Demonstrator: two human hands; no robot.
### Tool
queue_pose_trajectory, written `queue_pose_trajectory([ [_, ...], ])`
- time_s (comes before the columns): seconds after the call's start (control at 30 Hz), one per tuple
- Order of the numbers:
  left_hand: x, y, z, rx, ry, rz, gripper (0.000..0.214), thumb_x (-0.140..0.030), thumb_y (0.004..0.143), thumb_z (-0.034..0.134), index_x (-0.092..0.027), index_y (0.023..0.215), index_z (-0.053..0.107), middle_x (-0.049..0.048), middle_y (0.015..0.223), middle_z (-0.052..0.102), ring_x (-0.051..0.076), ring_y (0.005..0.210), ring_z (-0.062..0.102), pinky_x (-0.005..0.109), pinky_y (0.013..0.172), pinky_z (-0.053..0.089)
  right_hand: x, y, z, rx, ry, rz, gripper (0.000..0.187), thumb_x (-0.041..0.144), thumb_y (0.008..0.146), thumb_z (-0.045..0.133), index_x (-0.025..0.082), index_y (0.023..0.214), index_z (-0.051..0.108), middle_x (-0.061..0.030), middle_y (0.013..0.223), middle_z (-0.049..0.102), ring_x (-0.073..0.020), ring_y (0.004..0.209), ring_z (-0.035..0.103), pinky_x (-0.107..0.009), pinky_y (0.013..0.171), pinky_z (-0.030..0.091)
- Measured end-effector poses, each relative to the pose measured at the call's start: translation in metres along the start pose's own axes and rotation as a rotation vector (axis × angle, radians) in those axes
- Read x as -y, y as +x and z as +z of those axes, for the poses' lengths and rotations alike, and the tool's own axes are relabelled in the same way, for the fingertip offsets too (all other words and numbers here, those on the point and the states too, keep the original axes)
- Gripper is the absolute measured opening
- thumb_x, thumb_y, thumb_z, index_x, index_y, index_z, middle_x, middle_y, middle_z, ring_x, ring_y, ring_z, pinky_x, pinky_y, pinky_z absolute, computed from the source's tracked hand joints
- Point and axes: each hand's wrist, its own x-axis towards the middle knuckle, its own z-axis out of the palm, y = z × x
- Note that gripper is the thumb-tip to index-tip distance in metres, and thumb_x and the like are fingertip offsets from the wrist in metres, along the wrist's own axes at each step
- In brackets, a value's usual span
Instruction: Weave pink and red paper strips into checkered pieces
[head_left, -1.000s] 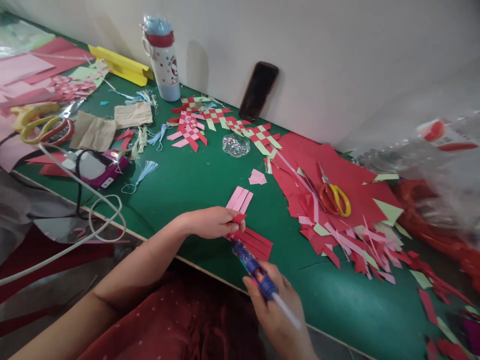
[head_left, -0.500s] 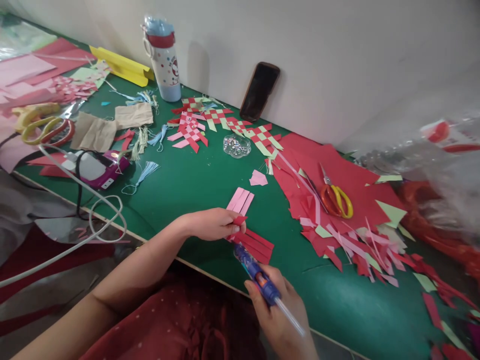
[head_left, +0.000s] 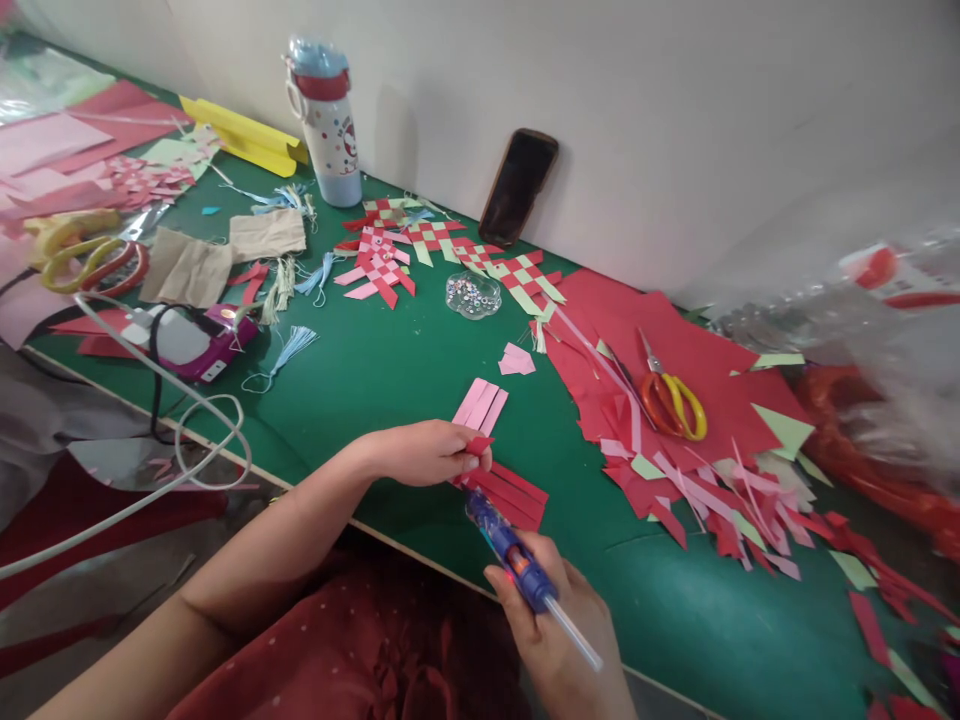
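At lower centre of the frame the left hand point(head_left: 427, 452) reaches in from the lower left, fingers pinched on the folded end of the red paper strips point(head_left: 508, 490), which lie on the green table point(head_left: 390, 370) near its front edge. Just below, the right hand point(head_left: 559, 625) grips a blue glue gun point(head_left: 508, 548), nozzle at the strips. A pale wall backs the table.

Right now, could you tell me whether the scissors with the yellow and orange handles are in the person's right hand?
No, the scissors lie on the red paper sheets, while the right hand holds a blue glue gun.
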Motion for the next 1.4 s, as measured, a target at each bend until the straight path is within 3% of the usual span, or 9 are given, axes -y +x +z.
queue_pose_trajectory([
  [0.37,0.000,-0.001,0.001,0.006,0.005,0.017,0.023,-0.018,0.092,0.039,-0.018,0.100,0.060,0.0026,0.088,0.064,0.014,0.077,0.057,0.022,0.074,0.043,-0.004,-0.005,-0.001,-0.058,-0.014,0.022,0.038,0.053,0.096,0.041,0.020,0.097,0.059,-0.0040,0.066,0.071,-0.0189,0.053,0.067,-0.025,0.047,0.049],
  [0.57,-0.001,-0.001,0.000,-0.001,-0.003,0.002,0.023,-0.018,0.091,0.039,-0.018,0.099,0.061,0.0022,0.086,0.062,0.014,0.076,0.056,0.023,0.073,0.043,-0.001,-0.004,0.003,0.006,0.007,0.034,0.036,0.052,0.096,0.040,0.021,0.096,0.059,-0.0028,0.066,0.070,-0.0181,0.052,0.065,-0.025,0.049,0.049],
  [1.0,-0.001,-0.001,-0.001,0.006,-0.017,0.006,0.023,-0.018,0.092,0.038,-0.018,0.098,0.061,0.0028,0.087,0.063,0.014,0.076,0.056,0.023,0.072,0.043,-0.006,-0.007,0.004,0.015,0.060,0.061,0.032,0.051,0.094,0.046,0.022,0.098,0.059,-0.0027,0.070,0.071,-0.0191,0.055,0.066,-0.025,0.050,0.049],
  [1.17,0.001,-0.001,0.000,0.001,0.025,0.006,0.024,-0.019,0.092,0.039,-0.019,0.101,0.061,0.0025,0.088,0.064,0.014,0.076,0.056,0.023,0.072,0.042,-0.014,-0.015,-0.004,0.057,0.331,0.249,0.025,0.046,0.092,0.050,0.023,0.091,0.060,0.0008,0.063,0.064,-0.0157,0.053,0.062,-0.023,0.051,0.050],
  [1.27,0.001,-0.001,0.000,-0.001,0.049,-0.013,0.024,-0.020,0.092,0.040,-0.019,0.103,0.061,0.0025,0.088,0.063,0.015,0.077,0.056,0.023,0.072,0.042,-0.025,-0.027,-0.010,0.084,0.555,0.386,0.028,0.045,0.092,0.049,0.023,0.086,0.064,-0.0034,0.077,0.069,-0.0165,0.065,0.065,-0.025,0.060,0.054],
  [1.4,-0.001,-0.001,0.000,0.005,0.054,-0.017,0.024,-0.020,0.093,0.039,-0.019,0.103,0.060,0.0019,0.088,0.063,0.014,0.079,0.056,0.023,0.074,0.042,-0.035,-0.043,-0.007,-0.012,0.784,0.625,0.032,0.048,0.090,0.054,0.020,0.093,0.067,-0.0081,0.087,0.072,-0.0192,0.068,0.066,-0.030,0.062,0.056],
])
